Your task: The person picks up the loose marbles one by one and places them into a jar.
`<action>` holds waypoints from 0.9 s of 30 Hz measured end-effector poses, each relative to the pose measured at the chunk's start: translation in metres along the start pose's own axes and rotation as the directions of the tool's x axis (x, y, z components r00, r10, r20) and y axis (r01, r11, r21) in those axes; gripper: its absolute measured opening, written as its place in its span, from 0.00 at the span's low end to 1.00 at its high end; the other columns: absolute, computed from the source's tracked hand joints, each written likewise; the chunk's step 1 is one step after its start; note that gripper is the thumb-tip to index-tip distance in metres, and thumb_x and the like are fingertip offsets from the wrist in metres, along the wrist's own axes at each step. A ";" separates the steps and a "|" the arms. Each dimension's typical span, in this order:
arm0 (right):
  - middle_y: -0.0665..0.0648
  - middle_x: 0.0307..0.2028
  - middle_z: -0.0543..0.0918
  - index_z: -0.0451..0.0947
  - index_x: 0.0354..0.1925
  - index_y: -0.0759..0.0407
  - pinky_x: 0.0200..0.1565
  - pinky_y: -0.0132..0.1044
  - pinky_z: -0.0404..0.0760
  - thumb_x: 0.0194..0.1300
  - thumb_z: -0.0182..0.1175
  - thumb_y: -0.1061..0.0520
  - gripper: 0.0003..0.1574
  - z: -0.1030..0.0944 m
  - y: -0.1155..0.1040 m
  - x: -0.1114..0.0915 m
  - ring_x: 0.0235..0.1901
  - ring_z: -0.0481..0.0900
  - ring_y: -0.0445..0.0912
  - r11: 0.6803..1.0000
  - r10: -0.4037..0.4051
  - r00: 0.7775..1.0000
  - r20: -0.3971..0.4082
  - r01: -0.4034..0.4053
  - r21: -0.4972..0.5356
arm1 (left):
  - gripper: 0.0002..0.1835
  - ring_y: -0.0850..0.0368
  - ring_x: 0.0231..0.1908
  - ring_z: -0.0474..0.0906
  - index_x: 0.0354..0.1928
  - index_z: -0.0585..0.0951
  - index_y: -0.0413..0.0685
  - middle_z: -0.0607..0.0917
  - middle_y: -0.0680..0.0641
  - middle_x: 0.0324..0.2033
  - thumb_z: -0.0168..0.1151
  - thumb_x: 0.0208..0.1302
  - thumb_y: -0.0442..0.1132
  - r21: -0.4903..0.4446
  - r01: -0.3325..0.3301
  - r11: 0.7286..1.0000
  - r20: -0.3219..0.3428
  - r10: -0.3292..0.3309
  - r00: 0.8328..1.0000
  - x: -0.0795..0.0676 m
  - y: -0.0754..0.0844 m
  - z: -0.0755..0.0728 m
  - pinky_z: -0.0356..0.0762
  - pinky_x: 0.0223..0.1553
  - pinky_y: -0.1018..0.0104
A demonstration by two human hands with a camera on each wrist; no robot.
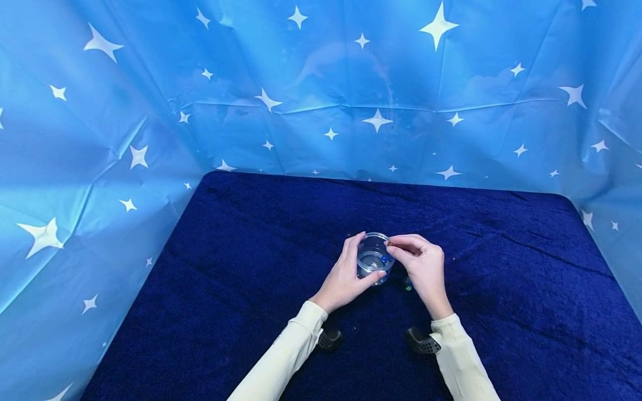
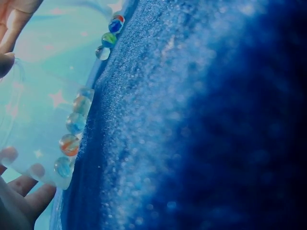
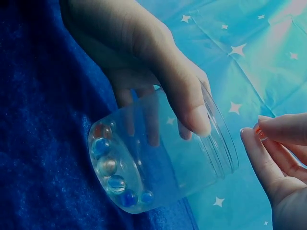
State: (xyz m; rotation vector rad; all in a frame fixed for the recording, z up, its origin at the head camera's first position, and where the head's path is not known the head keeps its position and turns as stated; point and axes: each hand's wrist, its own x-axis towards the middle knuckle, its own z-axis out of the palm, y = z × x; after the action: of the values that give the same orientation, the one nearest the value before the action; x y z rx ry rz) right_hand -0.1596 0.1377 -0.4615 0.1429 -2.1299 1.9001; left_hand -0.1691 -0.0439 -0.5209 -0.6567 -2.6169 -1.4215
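Note:
A clear round plastic jar with an open mouth is gripped by my left hand, thumb on one side and fingers round the other. Several glass marbles, blue, clear and reddish, lie at the jar's bottom in the right wrist view. Between thumb and fingertip, my right hand pinches an orange-red marble beside the jar's rim. Right of the jar, a few loose marbles rest on the cloth, one green and one blue with red among them.
A dark blue plush cloth covers the table. Blue sheeting with white stars hangs behind and at the sides. Black wrist mounts sit beneath both sleeves.

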 end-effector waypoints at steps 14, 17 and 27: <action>0.66 0.40 0.89 0.89 0.40 0.70 0.41 0.23 0.81 0.61 0.71 0.71 0.07 0.008 0.004 -0.002 0.36 0.84 0.33 0.995 -0.052 0.996 0.067 0.058 -0.082 | 0.49 0.42 0.69 0.69 0.78 0.56 0.43 0.66 0.40 0.70 0.73 0.64 0.51 -0.003 0.004 1.000 0.005 -0.004 1.000 -0.001 0.000 -0.001 0.66 0.70 0.49; 0.67 0.39 0.89 0.89 0.40 0.71 0.41 0.23 0.81 0.61 0.71 0.71 0.07 0.008 0.003 -0.002 0.35 0.84 0.33 0.993 -0.062 0.995 0.077 0.069 -0.091 | 0.49 0.43 0.69 0.68 0.78 0.56 0.43 0.66 0.40 0.71 0.73 0.64 0.52 0.001 0.005 1.000 0.008 -0.005 1.000 0.000 0.000 -0.001 0.66 0.70 0.50; 0.66 0.39 0.89 0.89 0.39 0.70 0.41 0.23 0.81 0.60 0.72 0.72 0.07 0.011 0.003 -0.001 0.36 0.84 0.33 0.991 -0.090 0.992 0.088 0.098 -0.092 | 0.49 0.43 0.69 0.68 0.78 0.56 0.42 0.66 0.39 0.70 0.72 0.64 0.51 0.015 0.002 1.000 0.005 -0.002 1.000 -0.001 0.001 -0.001 0.66 0.70 0.50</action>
State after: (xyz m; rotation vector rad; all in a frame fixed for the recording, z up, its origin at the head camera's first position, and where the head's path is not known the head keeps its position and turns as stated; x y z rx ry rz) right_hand -0.1608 0.1274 -0.4657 0.3028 -2.2222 1.7641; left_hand -0.1683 -0.0450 -0.5198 -0.6567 -2.6308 -1.4008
